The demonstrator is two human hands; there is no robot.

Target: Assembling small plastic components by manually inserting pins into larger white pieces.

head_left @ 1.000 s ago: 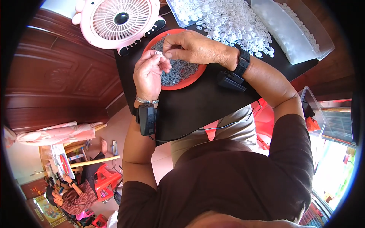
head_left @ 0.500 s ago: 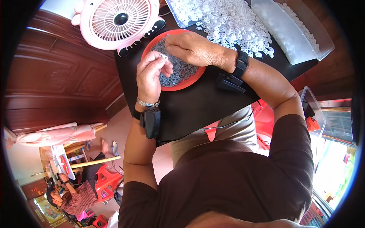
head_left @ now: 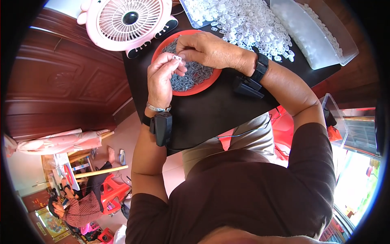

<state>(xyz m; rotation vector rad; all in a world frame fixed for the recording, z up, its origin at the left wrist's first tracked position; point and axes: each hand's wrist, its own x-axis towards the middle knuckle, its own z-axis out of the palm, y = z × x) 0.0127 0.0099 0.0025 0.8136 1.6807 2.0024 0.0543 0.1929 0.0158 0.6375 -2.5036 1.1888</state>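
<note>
Right hand (head_left: pixel 206 49) — contents, if any, hidden.

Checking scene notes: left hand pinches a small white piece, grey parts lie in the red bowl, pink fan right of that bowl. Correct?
No: in the head view, the pink fan stands left of the red bowl. Left hand, white piece, grey parts check out.

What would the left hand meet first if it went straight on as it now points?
Most likely the right hand, just beyond the small white piece in the left hand; depth is hard to judge.
</note>
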